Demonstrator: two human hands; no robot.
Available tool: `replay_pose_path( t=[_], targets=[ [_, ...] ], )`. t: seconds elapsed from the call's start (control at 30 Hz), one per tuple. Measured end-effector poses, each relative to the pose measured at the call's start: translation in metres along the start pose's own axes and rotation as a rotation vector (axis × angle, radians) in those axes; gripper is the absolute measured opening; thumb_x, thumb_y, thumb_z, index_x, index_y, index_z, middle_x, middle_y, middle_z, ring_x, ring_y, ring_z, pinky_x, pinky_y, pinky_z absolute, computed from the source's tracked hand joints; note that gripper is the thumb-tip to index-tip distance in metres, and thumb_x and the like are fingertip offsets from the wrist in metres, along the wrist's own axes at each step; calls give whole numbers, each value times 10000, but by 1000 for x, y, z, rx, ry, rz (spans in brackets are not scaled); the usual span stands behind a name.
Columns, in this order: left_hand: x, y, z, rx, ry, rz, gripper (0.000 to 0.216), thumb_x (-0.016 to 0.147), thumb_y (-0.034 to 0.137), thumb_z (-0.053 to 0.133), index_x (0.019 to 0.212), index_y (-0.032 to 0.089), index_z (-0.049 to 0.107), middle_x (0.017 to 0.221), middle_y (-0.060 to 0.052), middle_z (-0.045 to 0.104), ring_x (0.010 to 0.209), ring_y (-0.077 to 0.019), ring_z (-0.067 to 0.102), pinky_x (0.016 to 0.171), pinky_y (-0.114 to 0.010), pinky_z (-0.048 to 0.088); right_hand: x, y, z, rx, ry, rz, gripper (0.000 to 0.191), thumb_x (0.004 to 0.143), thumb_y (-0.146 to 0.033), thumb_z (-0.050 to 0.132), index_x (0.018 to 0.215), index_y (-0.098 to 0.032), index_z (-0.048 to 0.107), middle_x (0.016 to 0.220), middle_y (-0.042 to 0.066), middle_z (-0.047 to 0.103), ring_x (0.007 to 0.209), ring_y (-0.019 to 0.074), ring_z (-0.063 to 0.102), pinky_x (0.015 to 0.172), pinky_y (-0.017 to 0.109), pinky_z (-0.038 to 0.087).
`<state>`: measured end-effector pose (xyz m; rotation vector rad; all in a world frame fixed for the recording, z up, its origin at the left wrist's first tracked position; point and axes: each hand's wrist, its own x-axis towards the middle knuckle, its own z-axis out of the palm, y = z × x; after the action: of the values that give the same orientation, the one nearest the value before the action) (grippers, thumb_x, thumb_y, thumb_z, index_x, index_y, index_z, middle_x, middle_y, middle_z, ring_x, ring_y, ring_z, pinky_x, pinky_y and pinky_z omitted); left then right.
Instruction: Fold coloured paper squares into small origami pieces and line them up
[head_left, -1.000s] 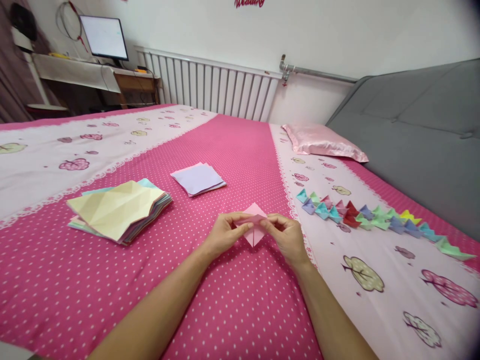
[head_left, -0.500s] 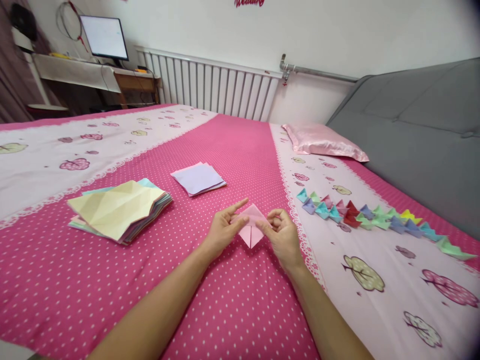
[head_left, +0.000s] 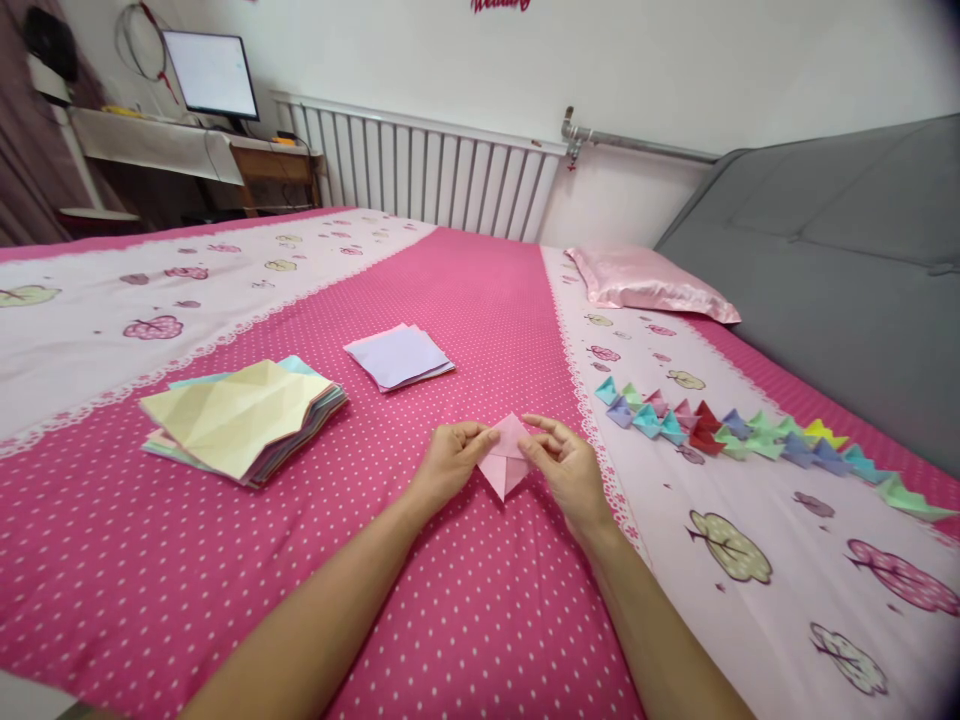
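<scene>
A small pink folded paper [head_left: 505, 458] lies on the pink dotted bedspread [head_left: 465, 600] in front of me. My left hand [head_left: 447, 466] pinches its left edge with curled fingers. My right hand [head_left: 568, 470] grips its right edge, index finger laid along the top fold. The paper shows a diamond shape with a crease across the middle.
A stack of creased coloured sheets [head_left: 240, 418] lies at the left, a pile of lilac squares [head_left: 399, 357] beyond. A row of several small folded paper boats [head_left: 750, 432] runs along the right. A pink pillow [head_left: 649, 285], grey headboard [head_left: 832, 270] and radiator [head_left: 427, 178] lie farther off.
My left index finger, stretched out half a second ago, has curled back onto the paper. The paper's top flap has been pressed flatter and both hands sit lower on the bed.
</scene>
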<state>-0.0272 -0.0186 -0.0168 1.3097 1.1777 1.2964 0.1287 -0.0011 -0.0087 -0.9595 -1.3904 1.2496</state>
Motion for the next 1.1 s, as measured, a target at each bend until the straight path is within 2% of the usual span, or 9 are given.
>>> replay_pose_path(
  t=[0.1,0.23,0.4,0.57,0.8,0.97,1.1],
  targets=[
    [-2,0,0,58,-75,-7,406,738,488,569,554,131,509,473,63,345,426,-40,263,421,-198,171,-1,0,0,30,-35,36,389,668,-389,697,974,-158,633,775,41,676,674,157,615,619,271,486],
    [-4,1,1,29,-140,-52,402,713,500,595,584,122,547,452,58,387,398,-35,287,400,-189,177,-2,-1,0,46,-66,39,259,672,-393,694,783,-161,663,741,31,673,653,145,601,622,261,478],
    [-5,9,3,-183,-74,-117,356,585,406,741,721,110,599,563,-8,601,461,-81,514,463,-199,384,0,-2,-2,163,46,97,238,646,-385,714,732,-177,635,666,-10,640,568,120,563,556,241,459],
    [-6,12,1,-211,-40,-95,309,621,381,725,710,111,606,529,-14,616,447,-81,539,472,-195,417,3,-1,-4,250,104,122,241,624,-352,738,744,-175,628,687,-13,627,599,119,563,587,244,466],
    [-5,11,-2,-196,-72,-73,277,712,372,643,636,107,621,517,-26,612,449,-78,533,493,-197,427,2,-3,-2,217,99,81,218,634,-348,728,717,-180,616,648,-28,588,584,110,522,567,228,431],
    [-5,11,-1,-210,-27,-87,291,732,377,598,598,118,589,513,-14,584,452,-83,526,485,-203,419,2,0,-5,145,100,46,205,673,-361,694,702,-172,620,634,-28,570,579,104,498,545,215,403],
    [-6,10,0,-128,-34,-103,250,703,370,626,683,122,600,538,6,565,447,-70,481,440,-186,352,2,1,-6,2,61,0,209,717,-368,652,681,-163,634,629,-19,584,575,105,504,535,213,396]
  ],
)
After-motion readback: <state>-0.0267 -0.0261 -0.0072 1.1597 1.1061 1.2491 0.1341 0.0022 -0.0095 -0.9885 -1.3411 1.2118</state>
